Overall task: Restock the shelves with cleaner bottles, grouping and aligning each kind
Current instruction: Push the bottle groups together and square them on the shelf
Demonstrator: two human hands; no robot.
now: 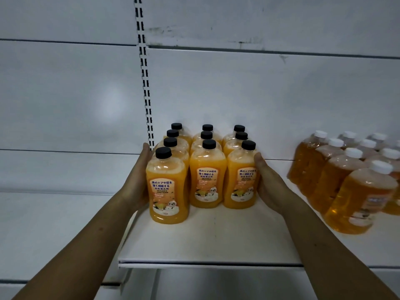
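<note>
L hand point(138, 180), R hand point(268, 182) flat, pressing black-cap bottles point(207, 185) together; front-left bottle point(167, 191) juts out; white-cap bottles point(355, 198) already grouped.

Dim, cool, even light; a soft glare spot sits on the white back panel point(112, 105). The amber bottles point(357, 191) at the right edge look blurred and stretched.

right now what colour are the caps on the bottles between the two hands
Black caps on the orange bottles, seen in the head view.
</note>
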